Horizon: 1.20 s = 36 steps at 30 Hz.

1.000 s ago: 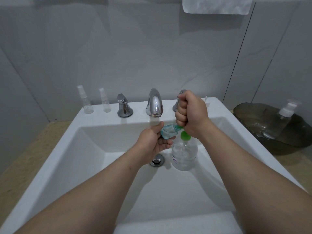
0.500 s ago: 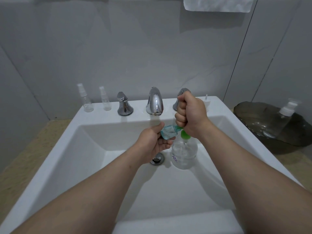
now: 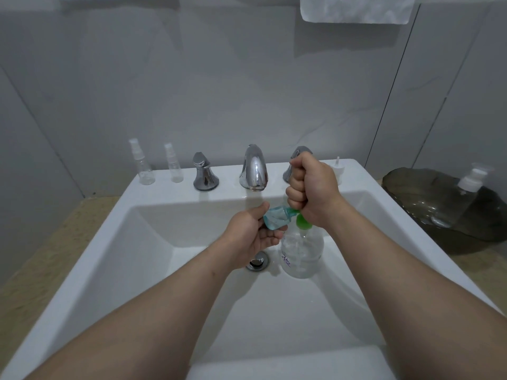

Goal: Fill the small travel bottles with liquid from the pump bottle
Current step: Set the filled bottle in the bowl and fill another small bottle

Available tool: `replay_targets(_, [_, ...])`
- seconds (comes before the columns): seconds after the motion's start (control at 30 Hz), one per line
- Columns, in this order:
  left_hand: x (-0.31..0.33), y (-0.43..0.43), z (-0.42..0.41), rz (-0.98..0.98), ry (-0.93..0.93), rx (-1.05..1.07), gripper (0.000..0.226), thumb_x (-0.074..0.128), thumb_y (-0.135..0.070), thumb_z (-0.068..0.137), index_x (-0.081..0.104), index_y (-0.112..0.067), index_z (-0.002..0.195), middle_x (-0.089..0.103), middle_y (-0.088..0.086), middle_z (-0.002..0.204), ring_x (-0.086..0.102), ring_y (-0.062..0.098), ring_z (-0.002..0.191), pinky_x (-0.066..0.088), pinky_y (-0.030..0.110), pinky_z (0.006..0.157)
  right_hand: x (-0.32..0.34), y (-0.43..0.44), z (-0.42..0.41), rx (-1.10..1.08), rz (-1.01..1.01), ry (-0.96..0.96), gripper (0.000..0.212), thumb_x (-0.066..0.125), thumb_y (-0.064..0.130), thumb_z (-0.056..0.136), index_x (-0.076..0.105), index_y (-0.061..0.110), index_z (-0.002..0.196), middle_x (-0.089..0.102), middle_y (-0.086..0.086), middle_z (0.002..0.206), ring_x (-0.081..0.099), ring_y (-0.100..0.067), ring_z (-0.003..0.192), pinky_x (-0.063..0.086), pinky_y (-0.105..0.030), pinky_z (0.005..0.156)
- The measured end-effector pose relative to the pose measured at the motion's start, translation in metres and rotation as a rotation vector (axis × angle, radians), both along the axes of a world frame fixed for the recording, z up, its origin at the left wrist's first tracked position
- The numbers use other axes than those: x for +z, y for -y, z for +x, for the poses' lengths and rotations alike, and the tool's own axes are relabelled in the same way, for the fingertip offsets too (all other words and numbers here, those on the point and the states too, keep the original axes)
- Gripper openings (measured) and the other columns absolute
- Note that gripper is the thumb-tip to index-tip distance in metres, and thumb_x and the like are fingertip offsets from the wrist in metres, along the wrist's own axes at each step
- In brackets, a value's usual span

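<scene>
Fingers point(image 3: 270, 238) of the left hand point(image 3: 252, 231) curl under a small teal travel bottle point(image 3: 275, 219), thumb on top, pinching it tilted with its mouth at the green nozzle point(image 3: 301, 221). The right hand point(image 3: 315, 187) is a tight fist over the top of the clear pump bottle point(image 3: 301, 256), which stands in the white sink point(image 3: 153, 242) beside the drain point(image 3: 257, 262). Purple handwriting on its side is unreadable. A clear spray bottle point(image 3: 144, 171) and a slimmer one point(image 3: 175, 170) stand on the back ledge.
</scene>
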<state>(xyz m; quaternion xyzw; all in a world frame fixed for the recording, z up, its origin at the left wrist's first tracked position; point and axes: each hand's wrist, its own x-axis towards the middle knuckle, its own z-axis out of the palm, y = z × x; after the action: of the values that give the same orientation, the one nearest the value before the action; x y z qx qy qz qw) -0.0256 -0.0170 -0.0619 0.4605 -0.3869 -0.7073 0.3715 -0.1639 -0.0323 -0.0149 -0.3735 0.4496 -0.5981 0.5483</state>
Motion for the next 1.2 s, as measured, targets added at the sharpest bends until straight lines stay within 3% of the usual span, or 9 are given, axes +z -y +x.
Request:
replay_targets(0.33, [0.0039,0.0013,-0.0011,-0.033,-0.035,0.008,0.039,0.043,-0.032,0.109,0.065,-0.001,0.105,0.073,0.013,0.076,0.061,0.015,0.049,0.053,0.024,0.054,0.0093,-0.0032,0.0028,0.018,-0.081,-0.047,0.047,0.046,0.016,0.094,0.022,0.027,0.055,0.011,0.001,0.055,0.008,-0.016,0.047,0.013,-0.021,0.045])
replay_targets(1.2, [-0.0019,0.0024,0.0008,-0.011,-0.008,-0.004,0.043,0.041,-0.034,0.109,0.065,0.001,0.105,0.073,0.014,0.078,0.061,0.015,0.051,0.052,0.024,0.054,0.0026,-0.0018,0.0033,-0.016,-0.016,-0.062,0.049,0.046,0.014,0.093,0.021,0.028,0.053,0.011,0.001,0.056,0.008,-0.015,0.047,0.012,-0.022,0.047])
